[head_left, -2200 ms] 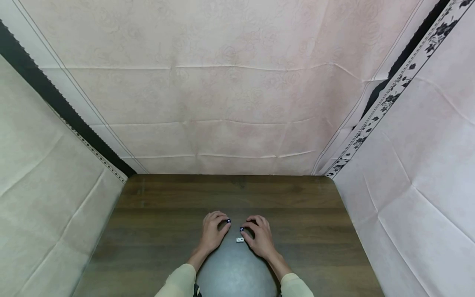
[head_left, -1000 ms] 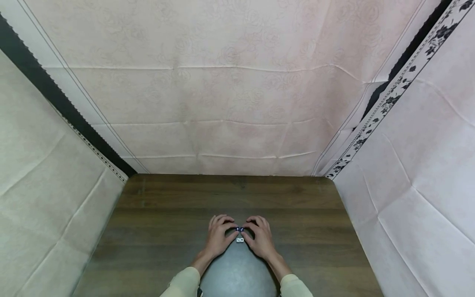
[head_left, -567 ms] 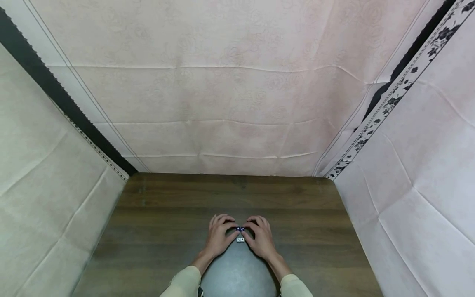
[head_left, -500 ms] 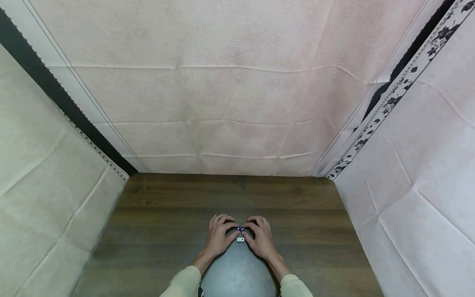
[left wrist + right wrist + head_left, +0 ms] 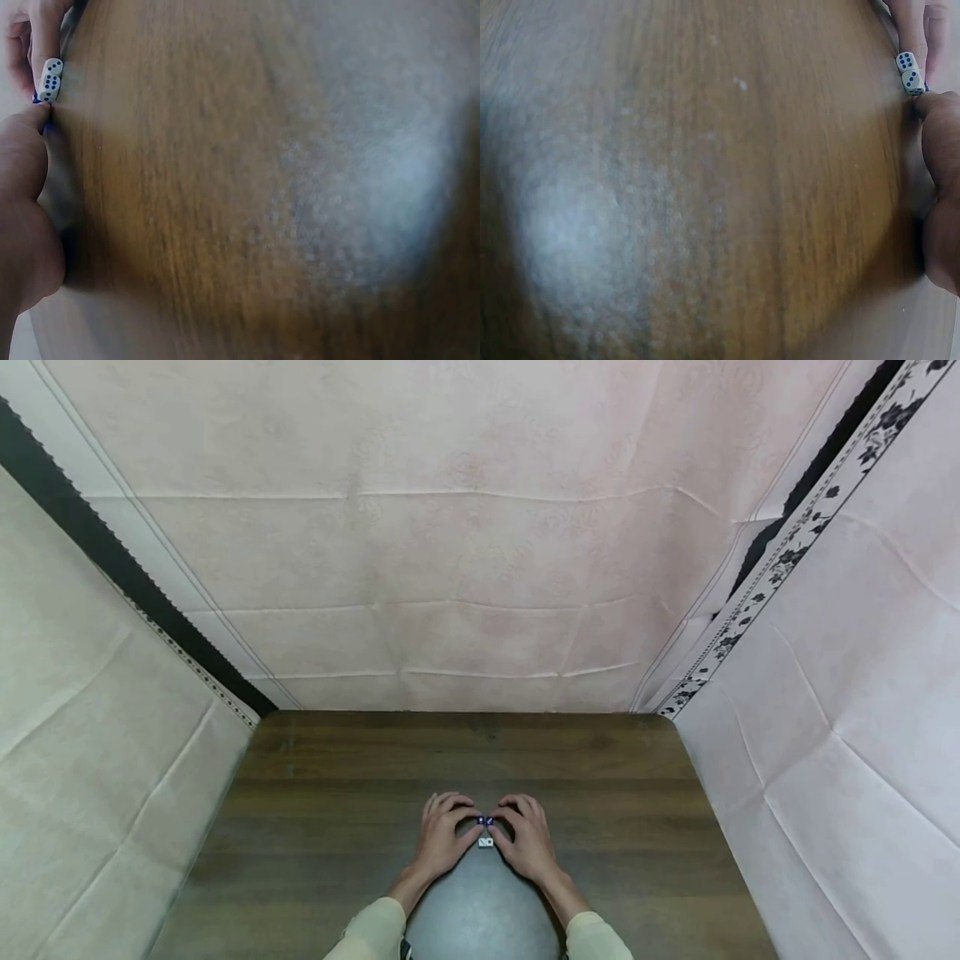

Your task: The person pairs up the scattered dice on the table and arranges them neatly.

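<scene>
My left hand (image 5: 440, 831) pinches a small blue die (image 5: 481, 820) between thumb and index finger. Facing it, my right hand (image 5: 527, 837) pinches another blue die (image 5: 490, 821) the same way. The two blue dice sit side by side with hardly any gap. Just nearer to me, two white dice (image 5: 486, 842) stand side by side on the table, close to both thumb tips. Blue pips show on the white dice (image 5: 49, 79) in the left wrist view and on the white dice (image 5: 910, 73) in the right wrist view. The blue dice are mostly hidden there by the fingers.
The brown wooden table (image 5: 337, 760) spreads around both hands, with a pale glare near my body. A pinkish cloth (image 5: 480, 552) hangs behind its far edge. Pale cloths (image 5: 97, 735) line the left side and the right side (image 5: 840, 760).
Over two seconds ago my left hand was further left; it has moved right with its blue die, up beside the other one. My right hand and the white dice have stayed put.
</scene>
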Available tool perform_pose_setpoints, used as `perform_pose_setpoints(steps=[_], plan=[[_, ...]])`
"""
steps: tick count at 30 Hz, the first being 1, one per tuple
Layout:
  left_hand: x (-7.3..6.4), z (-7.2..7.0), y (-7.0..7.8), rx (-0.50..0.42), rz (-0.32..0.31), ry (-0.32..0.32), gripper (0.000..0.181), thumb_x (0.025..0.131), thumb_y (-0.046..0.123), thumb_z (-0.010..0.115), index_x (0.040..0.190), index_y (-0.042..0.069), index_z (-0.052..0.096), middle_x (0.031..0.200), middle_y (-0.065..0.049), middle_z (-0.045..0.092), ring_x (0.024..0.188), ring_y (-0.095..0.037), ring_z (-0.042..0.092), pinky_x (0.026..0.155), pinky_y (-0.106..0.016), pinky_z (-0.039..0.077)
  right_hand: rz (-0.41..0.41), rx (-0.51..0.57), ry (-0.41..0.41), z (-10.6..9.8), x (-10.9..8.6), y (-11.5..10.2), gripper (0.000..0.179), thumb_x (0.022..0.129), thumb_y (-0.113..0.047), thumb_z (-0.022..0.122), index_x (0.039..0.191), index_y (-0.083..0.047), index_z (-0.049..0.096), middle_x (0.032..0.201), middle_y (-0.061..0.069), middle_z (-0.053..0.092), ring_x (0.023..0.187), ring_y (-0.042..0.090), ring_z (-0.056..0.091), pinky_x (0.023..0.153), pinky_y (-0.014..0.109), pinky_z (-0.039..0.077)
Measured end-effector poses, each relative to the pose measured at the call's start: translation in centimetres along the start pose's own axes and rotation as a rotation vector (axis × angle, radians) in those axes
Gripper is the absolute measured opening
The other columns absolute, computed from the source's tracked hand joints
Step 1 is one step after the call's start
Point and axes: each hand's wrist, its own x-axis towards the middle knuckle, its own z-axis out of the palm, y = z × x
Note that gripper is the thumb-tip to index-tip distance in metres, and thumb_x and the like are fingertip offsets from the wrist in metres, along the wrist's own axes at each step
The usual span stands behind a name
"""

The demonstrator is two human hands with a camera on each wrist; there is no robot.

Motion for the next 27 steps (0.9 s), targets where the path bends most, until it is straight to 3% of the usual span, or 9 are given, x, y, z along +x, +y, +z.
perform_pose_setpoints(steps=[13,20,27], plan=[[-0.07,0.26,-0.10,0.025,-0.009,0.000,0.018,0.097,0.022,0.091,0.114,0.016,0.087,0.130,-0.007,0.079,0.140,-0.041,0.064,0.127,-0.081,0.032,-0.010,-0.018,0.000,-0.10,0.20,0.01,0.016,0.100,-0.022,0.089,0.114,-0.018,0.084,0.134,0.010,0.073,0.131,0.038,0.062,0.116,0.067,0.045],[-0.03,0.14,-0.21,0.018,0.007,-0.003,0.020,0.097,0.020,0.091,0.115,0.013,0.087,0.130,-0.010,0.078,0.139,-0.042,0.064,0.127,-0.082,0.031,-0.010,-0.023,-0.004,-0.25,0.32,-0.04,0.019,0.100,-0.023,0.089,0.117,-0.016,0.084,0.134,0.010,0.073,0.131,0.038,0.063,0.116,0.067,0.045],[-0.22,0.12,-0.63,0.030,0.040,0.013,0.021,0.097,0.022,0.091,0.115,0.016,0.086,0.131,-0.006,0.079,0.137,-0.039,0.065,0.124,-0.082,0.034,0.023,0.004,-0.033,-0.48,0.26,-0.12,0.026,0.100,-0.023,0.089,0.124,-0.013,0.083,0.136,0.011,0.073,0.136,0.039,0.061,0.119,0.067,0.044]])
